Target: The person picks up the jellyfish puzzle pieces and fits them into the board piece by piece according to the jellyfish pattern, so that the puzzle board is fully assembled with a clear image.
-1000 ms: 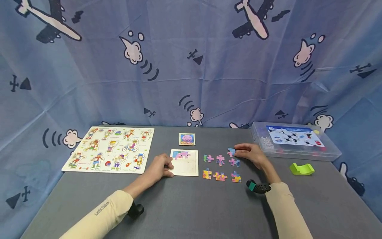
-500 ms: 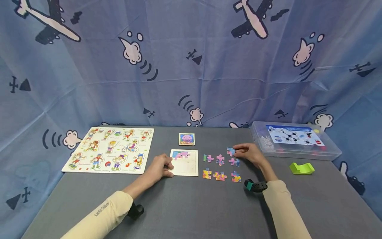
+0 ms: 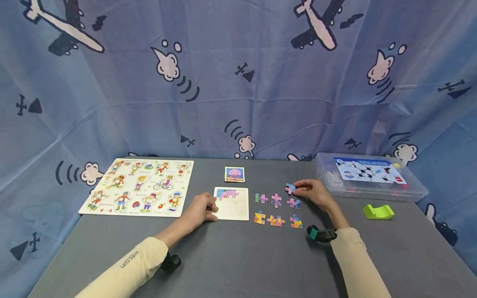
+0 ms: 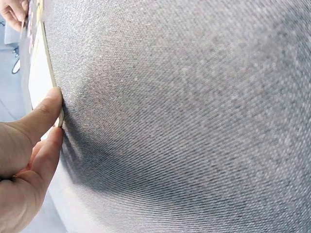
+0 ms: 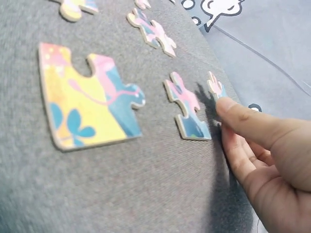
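At the middle of the table, my left hand (image 3: 201, 209) pinches the left edge of a white puzzle tray (image 3: 232, 210). In the left wrist view the thumb and fingers (image 4: 47, 104) meet at the tray's corner. Pink and blue puzzle pieces (image 3: 227, 194) sit in the tray's top left. My right hand (image 3: 314, 192) pinches a blue puzzle piece (image 3: 290, 188) between thumb and fingers; in the right wrist view the fingers partly hide it. Below it lies a pink-and-blue piece (image 3: 293, 203), near a yellow-and-blue corner piece (image 5: 87, 102).
Several loose pieces (image 3: 275, 220) lie in rows right of the tray. Behind it is a small jellyfish picture (image 3: 234, 174). A sports-figure board (image 3: 138, 186) lies left. At right are a clear plastic box (image 3: 372, 174) and a green curved block (image 3: 378, 212).
The blue piece in my right fingers has turned slightly. My left hand keeps its place on the tray, and the view has shifted a little.
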Action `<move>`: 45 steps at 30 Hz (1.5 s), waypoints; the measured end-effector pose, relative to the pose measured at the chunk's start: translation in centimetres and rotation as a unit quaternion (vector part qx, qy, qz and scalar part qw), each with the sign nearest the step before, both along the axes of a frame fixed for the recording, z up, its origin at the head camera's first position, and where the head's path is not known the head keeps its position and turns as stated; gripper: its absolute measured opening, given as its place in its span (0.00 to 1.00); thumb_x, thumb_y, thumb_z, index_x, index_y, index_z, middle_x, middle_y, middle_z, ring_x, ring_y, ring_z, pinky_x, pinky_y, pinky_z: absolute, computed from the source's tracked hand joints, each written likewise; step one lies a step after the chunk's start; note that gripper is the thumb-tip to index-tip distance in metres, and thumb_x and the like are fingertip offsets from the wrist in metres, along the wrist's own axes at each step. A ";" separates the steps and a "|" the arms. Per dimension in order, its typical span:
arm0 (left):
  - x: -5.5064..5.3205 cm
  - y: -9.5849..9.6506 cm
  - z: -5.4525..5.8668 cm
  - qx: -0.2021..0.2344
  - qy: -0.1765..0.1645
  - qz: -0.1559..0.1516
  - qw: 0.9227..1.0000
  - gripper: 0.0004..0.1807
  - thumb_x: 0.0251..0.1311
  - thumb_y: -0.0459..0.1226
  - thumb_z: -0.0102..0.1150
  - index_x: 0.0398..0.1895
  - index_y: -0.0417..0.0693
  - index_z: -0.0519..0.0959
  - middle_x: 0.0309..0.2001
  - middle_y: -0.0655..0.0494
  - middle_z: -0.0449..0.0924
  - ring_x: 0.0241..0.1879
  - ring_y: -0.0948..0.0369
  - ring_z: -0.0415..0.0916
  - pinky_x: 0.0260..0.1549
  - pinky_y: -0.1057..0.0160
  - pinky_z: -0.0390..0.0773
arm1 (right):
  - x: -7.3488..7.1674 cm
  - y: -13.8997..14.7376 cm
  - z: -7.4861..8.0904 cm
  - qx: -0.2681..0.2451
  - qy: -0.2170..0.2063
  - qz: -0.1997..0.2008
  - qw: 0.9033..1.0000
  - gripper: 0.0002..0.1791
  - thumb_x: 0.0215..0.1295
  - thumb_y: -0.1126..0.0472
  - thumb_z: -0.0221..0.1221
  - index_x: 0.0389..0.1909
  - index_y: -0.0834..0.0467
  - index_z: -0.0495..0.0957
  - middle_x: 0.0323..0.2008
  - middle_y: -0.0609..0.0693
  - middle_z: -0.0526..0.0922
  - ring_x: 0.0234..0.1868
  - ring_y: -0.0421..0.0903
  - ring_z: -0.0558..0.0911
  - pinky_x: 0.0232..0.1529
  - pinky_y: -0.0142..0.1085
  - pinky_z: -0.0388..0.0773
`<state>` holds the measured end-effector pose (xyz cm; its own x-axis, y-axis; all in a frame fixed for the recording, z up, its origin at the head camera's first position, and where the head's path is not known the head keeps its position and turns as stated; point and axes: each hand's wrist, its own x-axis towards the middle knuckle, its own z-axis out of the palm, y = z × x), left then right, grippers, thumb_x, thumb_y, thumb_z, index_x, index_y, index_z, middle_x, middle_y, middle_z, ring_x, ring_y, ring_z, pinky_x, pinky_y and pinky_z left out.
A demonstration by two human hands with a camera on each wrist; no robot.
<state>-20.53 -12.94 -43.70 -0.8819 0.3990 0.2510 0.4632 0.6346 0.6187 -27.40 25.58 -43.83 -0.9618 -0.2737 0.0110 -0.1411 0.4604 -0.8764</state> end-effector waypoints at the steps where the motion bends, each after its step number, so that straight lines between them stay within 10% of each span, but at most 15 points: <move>1: 0.0 0.0 0.0 -0.001 0.001 -0.001 1.000 0.13 0.34 0.28 0.78 0.24 0.34 0.82 0.32 0.45 0.78 0.44 0.44 0.80 0.36 0.59 0.79 | 0.0 0.0 0.0 -0.002 0.000 -0.001 1.000 0.18 0.61 0.72 0.61 0.50 0.78 0.73 0.44 0.71 0.80 0.36 0.35 0.80 0.36 0.25 0.75; 19: 0.0 -0.1 0.2 0.006 0.007 -0.015 1.000 0.14 0.35 0.28 0.78 0.24 0.33 0.81 0.31 0.44 0.77 0.44 0.43 0.79 0.34 0.59 0.80 | 0.3 0.0 0.0 -0.041 -0.051 -0.036 0.997 0.23 0.64 0.67 0.60 0.57 0.74 0.70 0.50 0.65 0.79 0.40 0.32 0.77 0.42 0.25 0.75; 45: 0.2 -0.1 0.4 0.004 0.002 -0.009 1.000 0.14 0.34 0.28 0.78 0.25 0.33 0.82 0.31 0.44 0.77 0.43 0.43 0.80 0.34 0.57 0.80 | 1.2 -1.6 0.3 -0.235 -0.162 -0.018 0.958 0.28 0.64 0.73 0.57 0.63 0.76 0.60 0.40 0.47 0.82 0.43 0.38 0.82 0.49 0.36 0.77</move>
